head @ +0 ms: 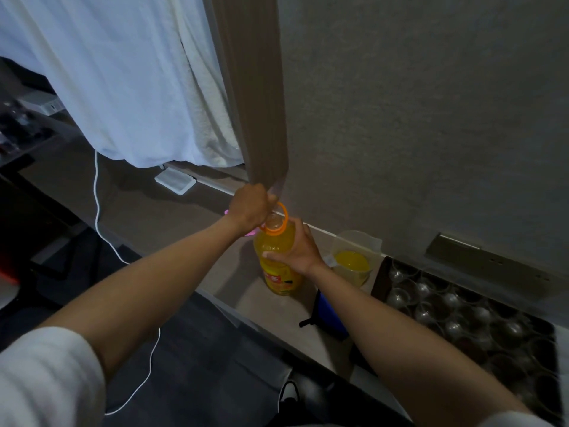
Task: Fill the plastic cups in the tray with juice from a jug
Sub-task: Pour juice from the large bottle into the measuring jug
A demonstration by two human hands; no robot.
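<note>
The bottle (278, 266) is showing yellow juice, an orange neck ring (278, 221) and a red-and-yellow label. Right of the bottle, the clear jug (354, 261) is glowing yellow low down, and the dark tray (380, 278) is carrying clear cups (451, 315). Left of the bottle, a white cable (98, 211) is trailing under a white cloth (123, 81).
</note>
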